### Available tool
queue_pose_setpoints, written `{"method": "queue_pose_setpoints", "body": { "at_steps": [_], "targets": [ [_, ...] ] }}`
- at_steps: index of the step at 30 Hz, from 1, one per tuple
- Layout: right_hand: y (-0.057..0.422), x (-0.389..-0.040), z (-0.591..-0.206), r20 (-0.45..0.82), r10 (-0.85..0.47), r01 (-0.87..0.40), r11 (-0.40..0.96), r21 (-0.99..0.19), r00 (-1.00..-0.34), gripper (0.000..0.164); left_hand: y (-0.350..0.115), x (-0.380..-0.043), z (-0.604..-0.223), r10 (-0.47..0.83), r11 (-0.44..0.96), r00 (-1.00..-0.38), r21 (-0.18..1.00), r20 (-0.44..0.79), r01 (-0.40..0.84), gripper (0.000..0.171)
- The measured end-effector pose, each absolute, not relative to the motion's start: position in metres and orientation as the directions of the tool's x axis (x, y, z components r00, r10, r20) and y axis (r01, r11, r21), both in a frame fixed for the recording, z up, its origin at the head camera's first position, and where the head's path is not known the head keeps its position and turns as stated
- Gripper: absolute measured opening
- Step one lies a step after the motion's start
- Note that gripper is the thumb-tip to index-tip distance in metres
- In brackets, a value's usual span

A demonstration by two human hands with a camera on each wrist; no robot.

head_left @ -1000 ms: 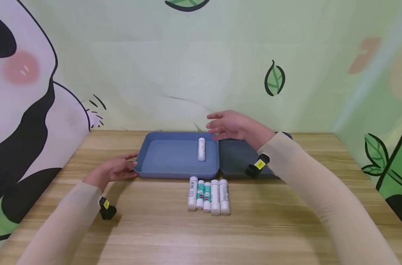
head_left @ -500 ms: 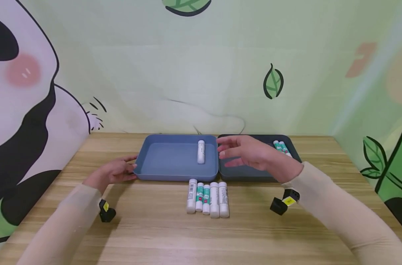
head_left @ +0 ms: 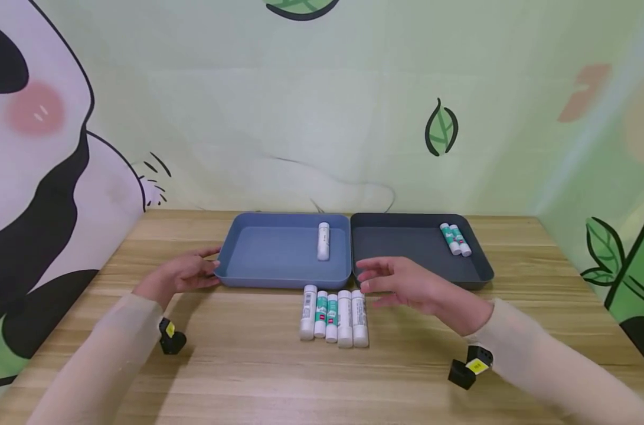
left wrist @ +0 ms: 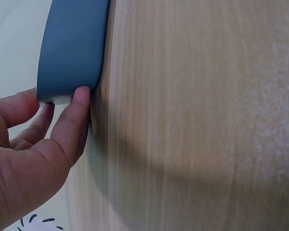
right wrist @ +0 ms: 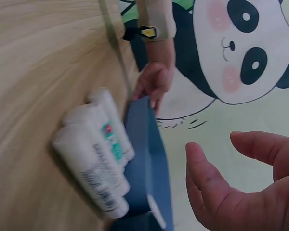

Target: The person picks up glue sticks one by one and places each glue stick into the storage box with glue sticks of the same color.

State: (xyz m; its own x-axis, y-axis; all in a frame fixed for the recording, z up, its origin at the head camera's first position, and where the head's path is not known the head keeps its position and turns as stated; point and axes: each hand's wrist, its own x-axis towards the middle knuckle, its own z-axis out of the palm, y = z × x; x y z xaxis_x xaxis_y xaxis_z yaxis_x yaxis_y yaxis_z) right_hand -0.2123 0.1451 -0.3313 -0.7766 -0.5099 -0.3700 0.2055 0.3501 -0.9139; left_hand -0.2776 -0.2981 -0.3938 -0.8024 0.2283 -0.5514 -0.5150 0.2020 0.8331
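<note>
My left hand point(head_left: 186, 273) holds the left end of the blue tray point(head_left: 284, 282), thumb at the rim and fingers against the end wall near the front corner. My right hand point(head_left: 407, 284), fingers apart with nothing between them, hovers over the dark tray's front edge, just right of a row of glue sticks. Large white glue sticks point(head_left: 345, 319) and smaller green-and-white glue sticks point(head_left: 320, 316) lie side by side on the table before the trays. Inside the blue tray lies one white glue stick point(head_left: 323, 242).
A dark grey tray point(head_left: 396, 245) abuts the blue one on its right; two small green-and-white glue sticks point(head_left: 454, 239) lie at its right side. The wooden table point(head_left: 247, 378) ends at a wall covering point(head_left: 221, 118) printed with a panda and leaves.
My right hand has come down from above the blue tray's back right corner to the dark tray's front edge, uncovering that tray. My left hand stays at the blue tray.
</note>
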Motion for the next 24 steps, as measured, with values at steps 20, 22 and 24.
{"method": "queue_pose_setpoints", "body": {
  "at_steps": [20,22,24],
  "targets": [
    [0.148,-0.193,-0.39,-0.472,-0.337,0.379,0.308,-0.873,-0.814,0.063,-0.295,-0.276,-0.39,0.227,0.217,-0.792,0.822,-0.566,-0.526,0.072],
    [0.146,-0.194,-0.393,-0.474,-0.329,0.382,0.307,-0.872,-0.817,0.063,-0.296,-0.276,-0.39,0.228,0.218,-0.791,0.821,-0.568,-0.527,0.072],
    [0.144,-0.194,-0.395,-0.475,-0.32,0.385,0.306,-0.871,-0.82,0.062,-0.296,-0.276,-0.39,0.226,0.216,-0.789,0.819,-0.571,-0.531,0.072]
  ]
}}
